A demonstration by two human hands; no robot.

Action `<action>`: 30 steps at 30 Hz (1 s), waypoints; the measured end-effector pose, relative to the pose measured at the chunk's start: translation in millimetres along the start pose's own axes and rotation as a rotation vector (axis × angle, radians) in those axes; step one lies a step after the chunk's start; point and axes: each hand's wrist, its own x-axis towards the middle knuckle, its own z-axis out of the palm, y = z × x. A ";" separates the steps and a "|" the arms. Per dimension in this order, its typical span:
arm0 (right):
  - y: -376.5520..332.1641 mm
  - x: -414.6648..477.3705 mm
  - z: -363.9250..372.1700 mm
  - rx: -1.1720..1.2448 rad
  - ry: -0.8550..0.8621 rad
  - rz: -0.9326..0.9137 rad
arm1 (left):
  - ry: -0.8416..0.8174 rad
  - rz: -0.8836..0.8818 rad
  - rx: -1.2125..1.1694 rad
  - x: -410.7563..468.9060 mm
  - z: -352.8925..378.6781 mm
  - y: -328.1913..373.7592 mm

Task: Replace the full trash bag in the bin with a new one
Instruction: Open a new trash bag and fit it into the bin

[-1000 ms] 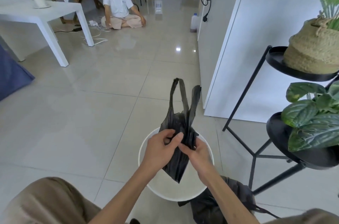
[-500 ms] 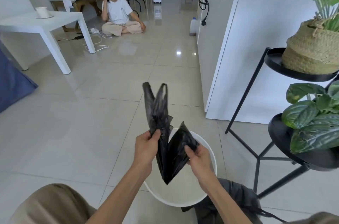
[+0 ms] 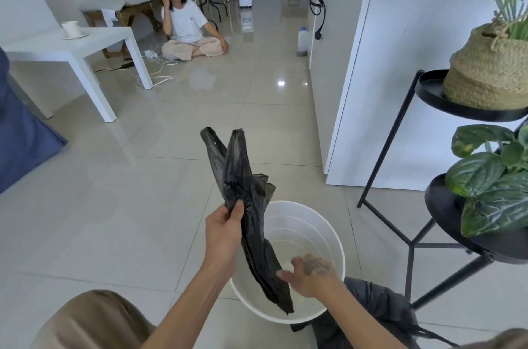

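Left hand (image 3: 224, 224) grips the folded new bag (image 3: 243, 177) above the white bin (image 3: 320, 225), at its 11 o'clock rim. Right hand (image 3: 313, 274), blurred, meets the bag's lower end; its grasp cannot be told. The full bag (image 3: 380, 311) lies at the bin's 5 o'clock.

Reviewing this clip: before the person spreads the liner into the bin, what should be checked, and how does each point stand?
1. Bin emptied: ok. The white bin shows a bare inside with no liner.
2. Old bag out of the way: ok. The full bag lies on the floor beside the bin.
3. New bag secured: ok. The left hand grips the new bag mid-length, handles up.
4. Bag mouth opened: not ok. It is folded flat.
5. Second hand on the bag: cannot tell. The right hand is by its lower end, blurred, fingers straight.
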 end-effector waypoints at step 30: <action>48.0 0.3 -91.5 1.013 0.632 0.122 | -0.194 -0.087 0.141 -6.9 -7.4 -14.8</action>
